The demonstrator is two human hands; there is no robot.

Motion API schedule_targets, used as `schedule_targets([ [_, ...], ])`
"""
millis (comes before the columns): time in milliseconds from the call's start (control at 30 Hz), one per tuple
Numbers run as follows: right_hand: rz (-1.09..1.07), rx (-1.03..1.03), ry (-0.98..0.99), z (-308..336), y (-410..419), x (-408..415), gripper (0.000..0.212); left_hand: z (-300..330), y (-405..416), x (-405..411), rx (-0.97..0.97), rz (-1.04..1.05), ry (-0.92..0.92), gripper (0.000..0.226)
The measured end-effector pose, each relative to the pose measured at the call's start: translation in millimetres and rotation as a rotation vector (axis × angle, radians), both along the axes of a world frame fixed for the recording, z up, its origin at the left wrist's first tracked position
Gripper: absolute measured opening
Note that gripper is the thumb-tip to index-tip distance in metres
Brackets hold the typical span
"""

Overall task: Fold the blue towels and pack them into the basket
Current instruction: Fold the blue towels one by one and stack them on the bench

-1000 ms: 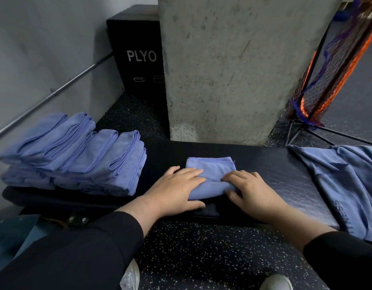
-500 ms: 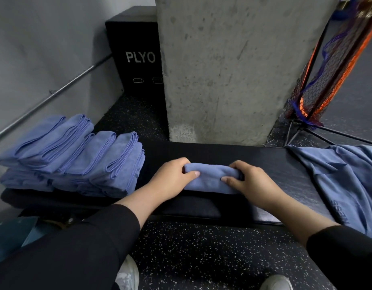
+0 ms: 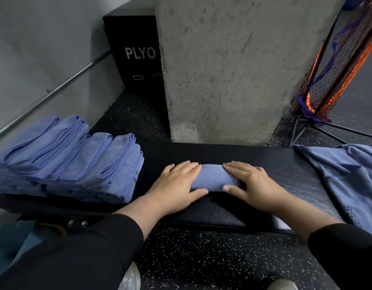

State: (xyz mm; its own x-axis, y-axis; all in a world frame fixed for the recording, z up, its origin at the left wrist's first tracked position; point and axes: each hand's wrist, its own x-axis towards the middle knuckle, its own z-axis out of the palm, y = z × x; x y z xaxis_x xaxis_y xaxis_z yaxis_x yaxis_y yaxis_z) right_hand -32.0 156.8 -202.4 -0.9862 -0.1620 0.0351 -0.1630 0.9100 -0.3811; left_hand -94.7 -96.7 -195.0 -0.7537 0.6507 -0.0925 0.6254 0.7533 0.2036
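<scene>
A small folded blue towel [image 3: 214, 178] lies on the black padded bench [image 3: 264, 162] in front of me. My left hand [image 3: 176, 185] lies flat on its left end with straight fingers, pressing it down. My right hand [image 3: 252, 184] presses the right end the same way, thumb at the towel's near edge. A row of several folded blue towels [image 3: 76, 162] is stacked on the bench's left end. Unfolded blue towels [image 3: 348, 176] lie heaped at the right. No basket is in view.
A concrete pillar [image 3: 233, 70] rises just behind the bench. A black box marked PLYO [image 3: 137, 53] stands behind it at the left, next to a wall with a metal rail [image 3: 55, 91]. An orange and blue net on a stand [image 3: 331, 76] is at the far right.
The towel was folded over once more, from a flat rectangle into a narrower bundle. Both hands gripped its ends half a second ago and now lie flat on it.
</scene>
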Motion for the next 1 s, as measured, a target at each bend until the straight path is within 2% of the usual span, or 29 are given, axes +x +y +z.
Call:
schedule_targets([
  [33,0.019,0.007,-0.034,0,2,0,0.087,1,1,0,-0.009,0.002,-0.008,0.081],
  [100,0.023,0.005,-0.047,1,2,-1,0.085,1,4,-1,-0.015,0.023,-0.019,0.085],
  [267,-0.122,-0.242,-0.003,12,-7,-3,0.037,8,6,-2,0.052,0.081,-0.03,0.088],
  [333,-0.197,-0.37,-0.016,22,-12,-6,0.029,17,4,1,0.165,0.153,-0.071,0.075],
  [467,-0.296,-0.653,-0.001,46,-31,-10,0.019,33,-6,11,0.524,0.341,-0.376,0.054],
  [533,-0.345,-0.74,-0.004,54,-39,-14,0.027,39,-12,17,0.668,0.379,-0.457,0.047],
  [600,-0.374,-0.847,-0.085,63,-47,-17,0.051,47,-19,22,0.81,0.426,-0.546,0.036],
  [700,-0.342,-1.182,-0.302,74,-61,-18,0.083,55,-28,29,0.99,0.475,-0.682,0.029],
  [767,-0.291,-1.3,-0.414,82,-73,-16,0.076,62,-35,35,1.106,0.524,-0.765,0.024],
  [833,-0.261,-1.378,-0.484,85,-81,-13,0.058,67,-37,40,1.18,0.58,-0.822,0.024],
  [1000,-0.329,-1.489,-0.476,81,-110,-15,0.036,67,-55,51,1.149,0.654,-0.866,0.029],
])
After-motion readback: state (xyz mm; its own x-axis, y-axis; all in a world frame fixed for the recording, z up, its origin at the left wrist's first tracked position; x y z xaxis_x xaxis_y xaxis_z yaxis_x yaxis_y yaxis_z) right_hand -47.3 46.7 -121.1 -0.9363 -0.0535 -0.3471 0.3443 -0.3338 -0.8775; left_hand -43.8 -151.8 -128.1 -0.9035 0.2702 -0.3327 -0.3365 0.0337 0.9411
